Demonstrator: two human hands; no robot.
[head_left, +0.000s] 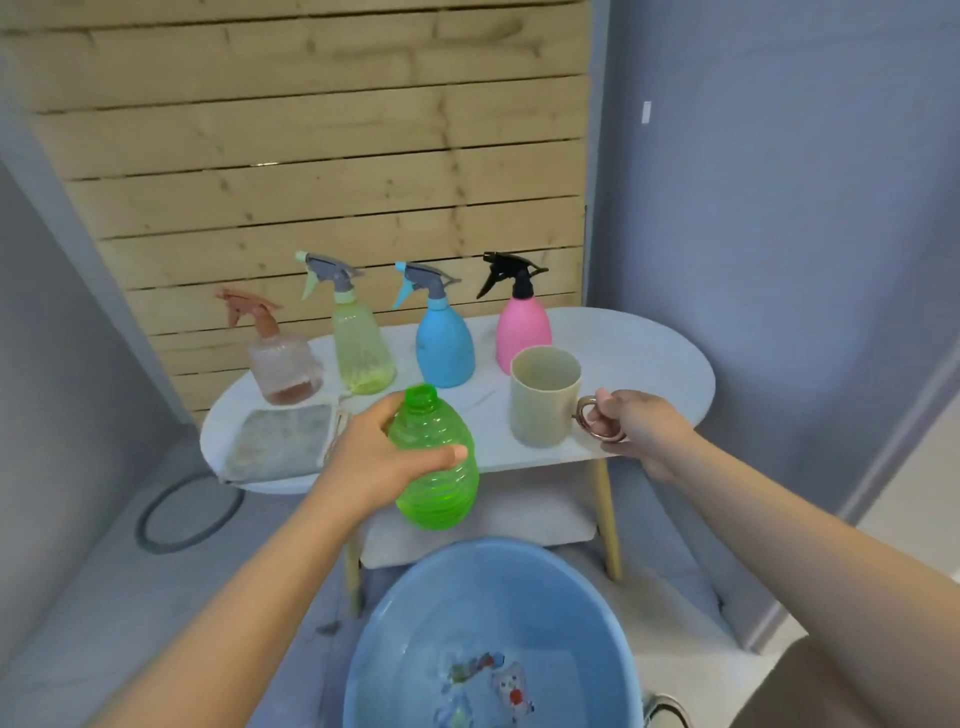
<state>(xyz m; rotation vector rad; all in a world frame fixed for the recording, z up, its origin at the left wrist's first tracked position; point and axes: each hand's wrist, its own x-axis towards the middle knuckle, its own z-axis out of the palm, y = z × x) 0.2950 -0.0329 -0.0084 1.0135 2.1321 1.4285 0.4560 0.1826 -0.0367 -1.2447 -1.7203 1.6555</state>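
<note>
My left hand (376, 460) grips a green ribbed bottle (439, 483) with no cap, held in the air just in front of the white table's front edge (540, 460), above the basin. My right hand (641, 423) holds the gold handle of a beige mug (543, 400) that stands on the table at the right. The mug's inside looks empty.
Behind stand a brown-topped clear spray bottle (283, 364), a yellow-green one (361, 343), a blue one (444, 343) and a pink one (522, 332). A grey cloth (283, 441) lies at the table's left end. A blue basin (493, 639) with water sits on the floor below. A wooden slat wall stands behind.
</note>
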